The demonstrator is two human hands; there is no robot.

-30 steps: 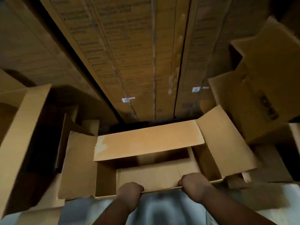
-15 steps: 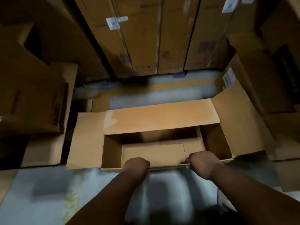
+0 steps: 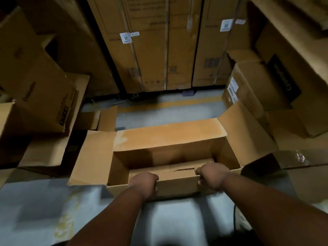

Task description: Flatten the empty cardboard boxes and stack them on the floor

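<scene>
Left hand [image 3: 144, 181]: bare; no glove, ring or band visible.
Right hand [image 3: 212, 176]: bare; no glove, ring or band visible.
Wrists: uncovered; no watch or strap on either.
Forearms: both bare up to the frame's lower edge; no sleeve or cuff in view.
Fingers: mostly hidden; nail detail blurred.
Markings: none discernible in the dim light.

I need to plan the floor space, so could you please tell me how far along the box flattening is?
Done: no flattened stack is visible on the grey floor. In hand: the left hand and right hand grip the near wall of the long open brown cardboard box, which is upright with flaps spread. Left: collapsing it, plus the open brown boxes at left and at right.
</scene>
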